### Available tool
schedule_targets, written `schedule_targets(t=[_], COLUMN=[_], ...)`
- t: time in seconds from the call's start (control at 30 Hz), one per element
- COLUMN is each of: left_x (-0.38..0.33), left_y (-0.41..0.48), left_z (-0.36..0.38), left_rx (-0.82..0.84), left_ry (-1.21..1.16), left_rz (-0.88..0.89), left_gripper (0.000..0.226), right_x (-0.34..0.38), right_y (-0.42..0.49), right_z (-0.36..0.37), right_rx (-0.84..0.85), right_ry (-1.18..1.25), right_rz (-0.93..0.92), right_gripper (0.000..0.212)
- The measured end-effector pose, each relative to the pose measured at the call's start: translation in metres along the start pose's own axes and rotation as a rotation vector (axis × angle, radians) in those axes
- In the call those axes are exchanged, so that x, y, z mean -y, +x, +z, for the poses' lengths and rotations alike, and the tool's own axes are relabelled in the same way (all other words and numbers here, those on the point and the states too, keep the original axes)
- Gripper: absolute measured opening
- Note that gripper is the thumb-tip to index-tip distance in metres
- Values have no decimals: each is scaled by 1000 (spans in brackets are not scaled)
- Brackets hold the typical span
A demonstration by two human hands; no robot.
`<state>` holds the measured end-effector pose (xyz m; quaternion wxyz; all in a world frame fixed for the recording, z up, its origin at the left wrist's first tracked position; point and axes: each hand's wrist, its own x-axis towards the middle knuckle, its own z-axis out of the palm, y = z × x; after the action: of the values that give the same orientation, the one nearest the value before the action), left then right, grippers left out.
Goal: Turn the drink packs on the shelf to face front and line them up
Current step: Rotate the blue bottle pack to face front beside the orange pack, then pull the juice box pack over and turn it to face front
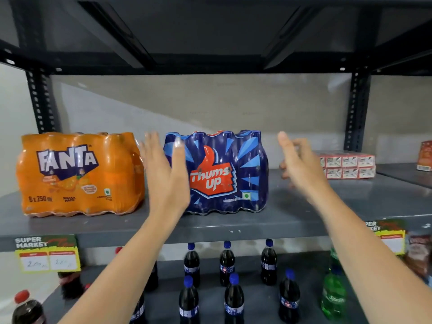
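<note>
Two shrink-wrapped drink packs are seen on the grey metal shelf: one orange Fanta pack just left of the left hand, and one blue Thums Up pack between both hands. The left hand's fingers are held flat together at the blue pack's left edge; whether they touch it cannot be told. The right hand is held apart from the pack, its fingers loosely spread, nothing being gripped.

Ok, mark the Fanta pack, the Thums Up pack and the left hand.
Fanta pack [70, 174], head view, front label.
Thums Up pack [224, 174], head view, front logo.
Left hand [167, 174], head view, back of hand.
</note>
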<state>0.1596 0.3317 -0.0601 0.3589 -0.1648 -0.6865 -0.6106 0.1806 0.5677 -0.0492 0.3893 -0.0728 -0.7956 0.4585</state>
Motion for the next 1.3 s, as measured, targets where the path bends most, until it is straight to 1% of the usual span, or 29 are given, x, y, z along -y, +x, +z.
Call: schedule_targets(t=[0.07,0.13,0.23,0.33,0.4,0.5,0.6,0.63,0.67,0.73,0.8,0.87,0.9,0.93,1.0,1.03,1.1,1.13,1.2,1.3], left_x=[-21,-38,-59,-77,-88,-89,-76,-67,-58,-45,-37,-29,-26,-23,-14,-11,-5,-3,-1,0], left_y=[-18,-28,-31,-32,-36,-33,-17,-9,-1,12,19,21,20,20,18,17,17,17,18,21], left_z=[7,19,44,85,130,191,245,259,271,288,301,317,323,329,343,348,359,362,363,354], left_rx=[-11,44,225,409,464,497,432,413,403,376,370,375,379,386,395,397,374,349,295,221], left_ry=[37,48,89,216,210,254,454,495,508,460,404,359,340,309,235,200,171,196,253,219], left_rz=[268,436,561,623,542,339,158,74,-28,-222,-356,-427,-457,-483,-536,-559,-571,-562,-536,-550], left_gripper=[62,59,55,49,46,44,45,44,39,30,31,36,40,39,28,28,35,38,39,39], right_x=[-5,-10,-21,-49,-76,-110,-139,-147,-155,-167,-172,-182,-188,-195,-202,-198,-194,-193,-193,-193], right_y=[17,39,73,109,135,161,187,195,203,214,219,225,228,232,237,234,228,226,226,227], right_z=[-25,-53,-93,-118,-134,-143,-155,-160,-163,-167,-167,-163,-160,-159,-157,-156,-156,-155,-150,-141], right_rx=[-85,-142,-157,-168,-149,-138,-155,-147,-135,-104,-18,121,178,206,198,186,163,150,148,141], right_ry=[-13,-76,-116,-126,-157,-263,-307,-327,-336,-326,-320,-287,-301,-322,-335,-326,-308,-301,-285,-218], right_rz=[-22,-50,-48,27,76,115,150,166,188,260,351,414,433,417,374,370,369,362,351,327], right_gripper=[53,40,27,17,16,15,26,28,32,45,57,64,63,59,49,44,39,39,35,24])
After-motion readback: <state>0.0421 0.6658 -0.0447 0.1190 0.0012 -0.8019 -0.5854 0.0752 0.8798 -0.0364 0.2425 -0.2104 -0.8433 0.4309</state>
